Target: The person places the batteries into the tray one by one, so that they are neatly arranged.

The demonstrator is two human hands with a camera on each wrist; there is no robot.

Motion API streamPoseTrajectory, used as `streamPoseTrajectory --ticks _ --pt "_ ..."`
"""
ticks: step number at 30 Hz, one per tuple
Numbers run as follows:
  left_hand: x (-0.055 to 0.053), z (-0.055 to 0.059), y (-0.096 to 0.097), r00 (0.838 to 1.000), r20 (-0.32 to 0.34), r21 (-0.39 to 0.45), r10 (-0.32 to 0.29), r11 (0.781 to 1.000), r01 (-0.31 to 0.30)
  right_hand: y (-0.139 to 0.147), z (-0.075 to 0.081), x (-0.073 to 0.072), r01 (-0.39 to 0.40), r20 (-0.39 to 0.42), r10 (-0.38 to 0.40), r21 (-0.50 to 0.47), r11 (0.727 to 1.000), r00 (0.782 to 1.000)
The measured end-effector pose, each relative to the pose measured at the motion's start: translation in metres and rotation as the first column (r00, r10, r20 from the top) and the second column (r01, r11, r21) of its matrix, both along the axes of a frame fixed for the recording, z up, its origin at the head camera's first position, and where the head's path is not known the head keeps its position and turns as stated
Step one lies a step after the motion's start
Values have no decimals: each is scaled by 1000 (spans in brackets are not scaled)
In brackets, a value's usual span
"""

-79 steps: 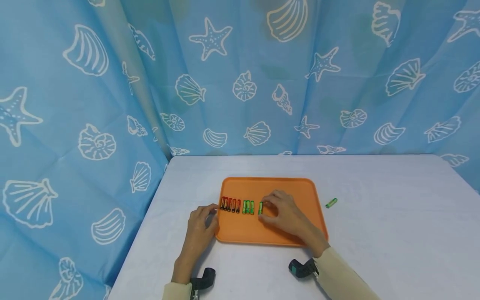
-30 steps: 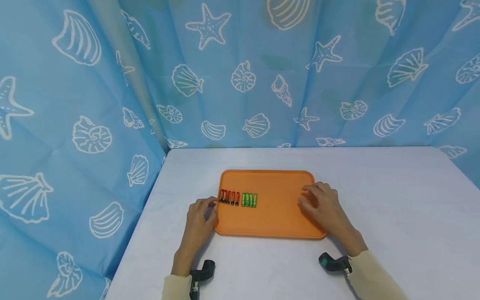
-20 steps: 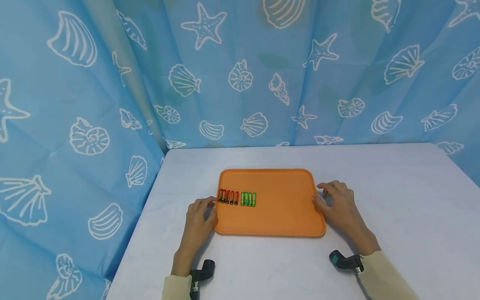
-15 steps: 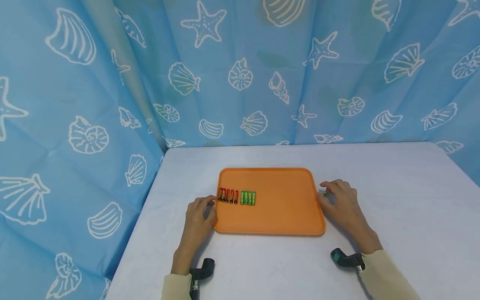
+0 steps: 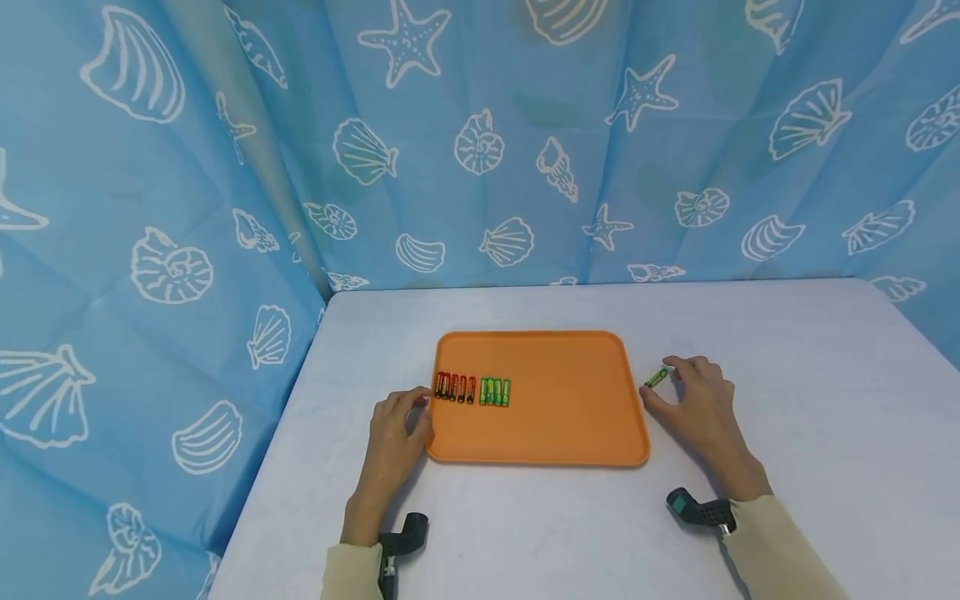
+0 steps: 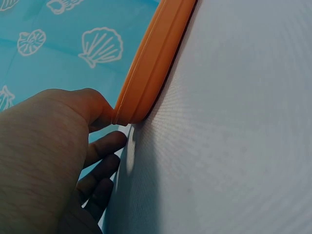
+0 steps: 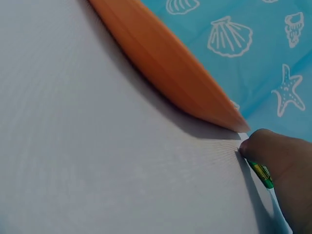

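My right hand (image 5: 701,404) is just right of the orange tray (image 5: 555,400), its thumb and index finger at the two ends of a green battery (image 5: 657,377), pinching it. The right wrist view shows this battery (image 7: 262,174) partly behind the thumb; whether it touches the cloth is unclear. On the tray's left half stands a row of several red-and-black batteries (image 5: 453,388), followed by several green batteries (image 5: 494,392). My left hand (image 5: 396,435) rests at the tray's left edge, thumb and index finger apart along the rim. In the left wrist view, the thumb meets the rim (image 6: 146,68).
A white cloth (image 5: 525,533) covers the table under the tray. Blue curtains (image 5: 480,192) with white shell prints hang behind it and on the left. A black wrist camera (image 5: 697,507) sits on the right wrist, another black camera (image 5: 405,535) on the left.
A fourth green battery has joined the tray's row. My right hand has moved right, off the tray to the loose green battery, and pinches it. My left hand stays at the rim.
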State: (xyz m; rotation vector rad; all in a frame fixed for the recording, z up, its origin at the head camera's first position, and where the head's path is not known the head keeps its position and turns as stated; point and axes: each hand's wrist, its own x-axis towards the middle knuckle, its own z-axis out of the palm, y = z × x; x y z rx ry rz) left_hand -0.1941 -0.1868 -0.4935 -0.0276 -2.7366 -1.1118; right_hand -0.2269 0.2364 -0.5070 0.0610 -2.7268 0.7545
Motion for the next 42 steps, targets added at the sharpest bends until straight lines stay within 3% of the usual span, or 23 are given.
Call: streamPoseTrajectory --ticks 5,17,30,42 --pt "-2 3 -1 1000 -3 -3 -2 1000 2 -3 2 0 66 37 -66 -13 998 997" --pt "-5 5 -2 1000 -8 7 5 1000 -5 -8 10 -3 48 50 -46 -46 998 998" --pt "-4 4 -2 1000 -7 -4 12 1000 -12 -17 20 -1 -50 -54 47 -64 997 997" --pt "-2 -4 -2 999 -35 -10 -4 1000 4 -36 20 0 -197 -90 192 -45 979 977"
